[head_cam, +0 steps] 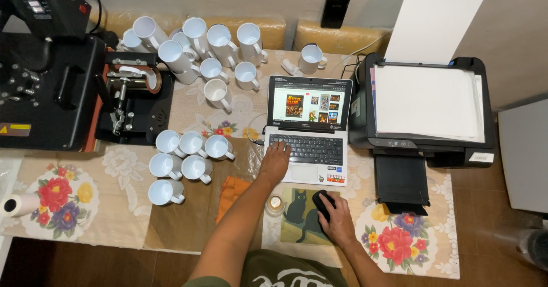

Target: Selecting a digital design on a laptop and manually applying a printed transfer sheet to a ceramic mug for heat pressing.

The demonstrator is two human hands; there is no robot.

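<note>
Right hand clamped over black mouse on cat mousepad; we judge it light, rigid, slick, gripped at sides. Left hand, fingers spread, rests on laptop keys.

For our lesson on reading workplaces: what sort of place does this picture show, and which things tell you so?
Probably a small home workshop for printing mugs: many blank white mugs on the table, a black heat press at the left, and a printer beside the laptop.

White mugs, a heat press and a printer stand on the table.
</note>
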